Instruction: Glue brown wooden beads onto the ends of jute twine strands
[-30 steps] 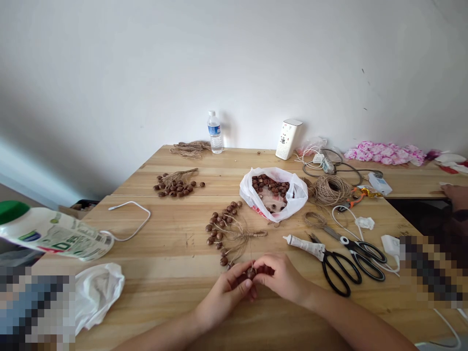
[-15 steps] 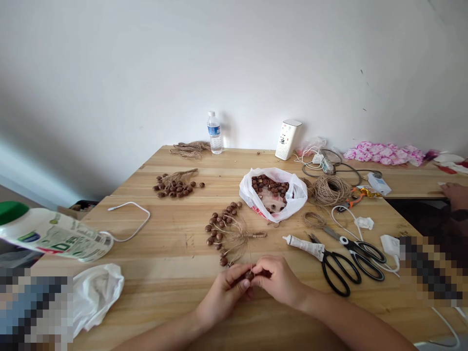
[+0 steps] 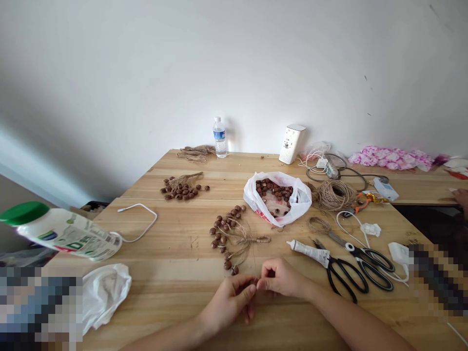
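Note:
My left hand (image 3: 228, 297) is closed in a pinch, its thumb and forefinger around a brown nut that is almost wholly hidden now. My right hand (image 3: 281, 279) meets it fingertip to fingertip, pinching at a thin strand of twine by the nut. Just beyond the hands lies a bundle of twine strands (image 3: 239, 233), bound into a wrapped loop on the right. Brown nuts (image 3: 218, 237) hang on its strand ends, fanned out to the left. Behind, a white plastic bag (image 3: 252, 195) stands open with many loose brown nuts (image 3: 272, 189) inside.
On the right lie two pairs of black-handled scissors (image 3: 347, 278), a white glue tube (image 3: 310, 252), a twine coil (image 3: 335, 195) and cables. A second nut bundle (image 3: 183, 187) lies back left. A water bottle (image 3: 220, 139) stands by the wall; a green-capped bottle (image 3: 69, 231) is left.
The view has shifted slightly, so the table things sit a little further right and lower. The nut between my fingers, visible before, is now mostly covered. Both hands remain close together.

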The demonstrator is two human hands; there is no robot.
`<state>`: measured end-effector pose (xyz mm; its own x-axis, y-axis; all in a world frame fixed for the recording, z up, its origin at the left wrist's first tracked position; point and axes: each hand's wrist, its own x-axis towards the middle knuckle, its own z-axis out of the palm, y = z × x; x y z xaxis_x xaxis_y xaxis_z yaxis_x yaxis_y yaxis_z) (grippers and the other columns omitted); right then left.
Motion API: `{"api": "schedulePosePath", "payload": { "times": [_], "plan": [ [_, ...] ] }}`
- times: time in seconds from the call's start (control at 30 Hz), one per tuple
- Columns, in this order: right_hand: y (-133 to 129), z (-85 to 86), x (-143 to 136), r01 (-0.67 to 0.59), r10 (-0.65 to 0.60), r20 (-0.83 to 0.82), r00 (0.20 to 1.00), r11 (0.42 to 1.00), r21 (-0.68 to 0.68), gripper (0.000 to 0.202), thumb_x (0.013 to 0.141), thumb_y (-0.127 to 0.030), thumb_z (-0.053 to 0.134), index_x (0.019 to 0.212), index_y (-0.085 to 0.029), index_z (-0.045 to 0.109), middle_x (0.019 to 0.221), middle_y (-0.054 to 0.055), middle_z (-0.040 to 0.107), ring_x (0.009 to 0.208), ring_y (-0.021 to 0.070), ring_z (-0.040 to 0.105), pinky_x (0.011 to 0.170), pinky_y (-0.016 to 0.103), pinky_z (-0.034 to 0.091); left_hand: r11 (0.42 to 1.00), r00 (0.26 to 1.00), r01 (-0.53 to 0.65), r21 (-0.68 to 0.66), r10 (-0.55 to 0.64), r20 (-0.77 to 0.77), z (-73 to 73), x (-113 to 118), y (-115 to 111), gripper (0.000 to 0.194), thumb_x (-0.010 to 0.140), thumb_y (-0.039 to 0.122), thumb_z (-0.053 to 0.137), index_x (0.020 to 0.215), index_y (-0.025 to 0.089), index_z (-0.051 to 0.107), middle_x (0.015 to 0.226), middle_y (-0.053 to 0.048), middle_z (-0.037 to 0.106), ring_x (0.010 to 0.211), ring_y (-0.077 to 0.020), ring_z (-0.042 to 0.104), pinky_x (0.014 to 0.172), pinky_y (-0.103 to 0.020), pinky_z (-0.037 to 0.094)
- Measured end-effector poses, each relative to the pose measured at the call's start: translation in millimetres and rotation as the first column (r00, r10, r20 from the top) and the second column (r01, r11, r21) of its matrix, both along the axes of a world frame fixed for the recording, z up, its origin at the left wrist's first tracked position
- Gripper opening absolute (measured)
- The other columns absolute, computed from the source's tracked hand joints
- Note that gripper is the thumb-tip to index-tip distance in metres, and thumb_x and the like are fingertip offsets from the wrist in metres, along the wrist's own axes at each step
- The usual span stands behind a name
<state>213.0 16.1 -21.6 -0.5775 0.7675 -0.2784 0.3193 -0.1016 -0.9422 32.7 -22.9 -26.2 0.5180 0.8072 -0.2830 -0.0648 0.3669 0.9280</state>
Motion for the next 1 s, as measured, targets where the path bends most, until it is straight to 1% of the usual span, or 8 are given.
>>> {"api": "schedulePosePath", "payload": {
  "times": [0.07,0.13,0.17,0.33,0.5,0.6,0.83,1.0],
  "plan": [
    [3.4,-3.0,1.6,-0.014,0.013,-0.058,0.998,0.999,-0.03,0.051,0.072,-0.064,0.055,0.06,-0.015,0.048,0.048,-0.003,0.051,0.039,0.0089,0.047,0.035,0.017,0.035,1.0,1.0,0.009,-0.015,-0.009,0.001,-2.1,-0.1,0.2,0.038,0.076,0.048,0.055,0.084,0.012,0.062,0.049,0.005,0.048,0.039,-0.0097,0.05,0.038,-0.02,0.041],
    [4.5,-3.9,1.0,-0.015,0.013,-0.073,0.997,0.999,-0.03,0.055,0.076,-0.068,0.044,0.058,-0.015,0.046,0.046,-0.002,0.051,0.038,0.0082,0.046,0.034,0.017,0.035,1.0,1.0,0.016,-0.021,-0.016,-0.009,-3.6,0.1,0.6,0.036,0.077,0.048,0.054,0.08,0.013,0.06,0.048,0.005,0.047,0.038,-0.0092,0.05,0.036,-0.019,0.039],
    [4.5,-3.8,0.3,-0.012,0.01,-0.066,0.998,1.0,-0.028,0.056,0.077,-0.068,0.042,0.058,-0.015,0.046,0.046,-0.002,0.05,0.037,0.0077,0.045,0.034,0.017,0.034,1.0,1.0,0.023,-0.019,-0.023,-0.017,-4.0,0.3,0.8,0.036,0.077,0.048,0.053,0.079,0.013,0.059,0.048,0.006,0.047,0.037,-0.0089,0.049,0.035,-0.018,0.038],
    [3.2,-3.7,-2.3,0.016,-0.018,-0.05,0.999,0.999,-0.039,0.055,0.078,-0.067,0.042,0.06,-0.016,0.047,0.046,-0.003,0.049,0.036,0.0072,0.045,0.033,0.016,0.034,0.998,0.994,0.065,-0.007,-0.066,-0.088,-3.3,0.8,0.8,0.038,0.078,0.049,0.05,0.082,0.012,0.058,0.041,0.007,0.044,0.033,-0.0073,0.043,0.032,-0.017,0.034],
    [4.1,-8.3,0.0,0.026,-0.029,-0.045,0.999,0.998,-0.048,0.054,0.079,-0.066,0.041,0.064,-0.015,0.049,0.045,-0.004,0.049,0.036,0.0077,0.046,0.032,0.015,0.033,0.998,0.989,0.061,-0.02,-0.064,-0.131,-0.4,1.7,1.3,0.041,0.076,0.052,0.05,0.082,0.012,0.057,0.038,0.009,0.042,0.031,-0.0067,0.04,0.031,-0.017,0.032],
    [3.9,-11.2,1.5,0.021,-0.023,-0.05,0.998,0.999,-0.039,0.053,0.08,-0.065,0.041,0.065,-0.015,0.049,0.047,-0.004,0.049,0.037,0.0073,0.046,0.033,0.015,0.033,0.998,0.99,0.056,-0.019,-0.058,-0.128,-1.5,2.5,2.3,0.042,0.075,0.054,0.05,0.08,0.012,0.058,0.038,0.009,0.041,0.03,-0.0066,0.04,0.031,-0.017,0.032],
    [3.1,-13.8,1.4,0.003,-0.004,-0.049,0.999,1.0,-0.024,0.053,0.08,-0.065,0.041,0.064,-0.015,0.048,0.047,-0.004,0.047,0.037,0.0069,0.045,0.033,0.015,0.032,0.998,0.992,0.045,-0.032,-0.048,-0.113,-12.7,2.2,3.3,0.039,0.075,0.052,0.05,0.077,0.014,0.055,0.036,0.009,0.041,0.028,-0.0065,0.039,0.027,-0.015,0.03],
    [3.3,-13.1,0.4,-0.005,0.005,-0.042,0.999,1.0,-0.009,0.052,0.08,-0.065,0.041,0.064,-0.015,0.048,0.047,-0.004,0.047,0.036,0.0066,0.043,0.033,0.015,0.031,0.998,0.993,0.041,-0.043,-0.046,-0.111,-8.3,0.8,3.9,0.035,0.074,0.049,0.053,0.071,0.014,0.053,0.035,0.01,0.039,0.026,-0.0054,0.037,0.025,-0.014,0.026]
  ]
}}
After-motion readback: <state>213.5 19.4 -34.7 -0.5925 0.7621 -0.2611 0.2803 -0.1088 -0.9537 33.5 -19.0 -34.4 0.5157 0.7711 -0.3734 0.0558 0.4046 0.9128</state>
